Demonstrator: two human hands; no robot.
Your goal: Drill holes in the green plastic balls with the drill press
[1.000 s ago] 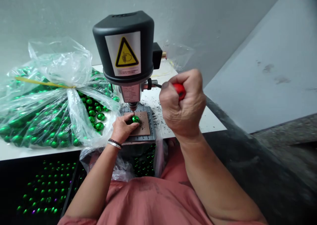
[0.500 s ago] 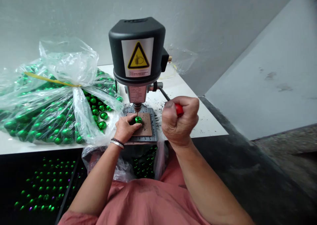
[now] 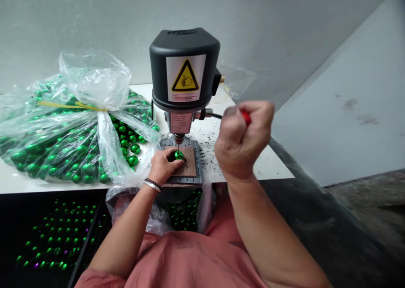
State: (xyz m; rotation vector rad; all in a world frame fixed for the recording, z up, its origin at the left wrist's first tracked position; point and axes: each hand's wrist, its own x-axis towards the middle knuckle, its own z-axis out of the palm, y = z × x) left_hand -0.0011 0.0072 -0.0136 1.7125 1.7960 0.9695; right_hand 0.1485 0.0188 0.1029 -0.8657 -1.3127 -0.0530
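Note:
A black drill press [image 3: 184, 68] with a yellow warning label stands on the white table. Under its thin bit, a shiny green ball [image 3: 179, 155] rests on a brown board [image 3: 189, 165] over the grey base. My left hand [image 3: 163, 165] pinches this ball from the left between thumb and fingers. Raised at the right of the press, my right hand [image 3: 243, 136] is wrapped round the red knob [image 3: 246, 117] of the feed lever. The bit's tip is at the top of the ball; whether it touches cannot be made out.
A clear plastic bag [image 3: 104, 144] full of green balls, tied with yellow strips, covers the left of the white table [image 3: 268, 167]. Dark shavings lie round the press base. Below the table edge are more green balls [image 3: 63, 233] and an open plastic bag [image 3: 205, 203].
My right hand has risen with the red knob, moving up and to the right. The view has shifted slightly. My left hand still pinches the ball under the bit.

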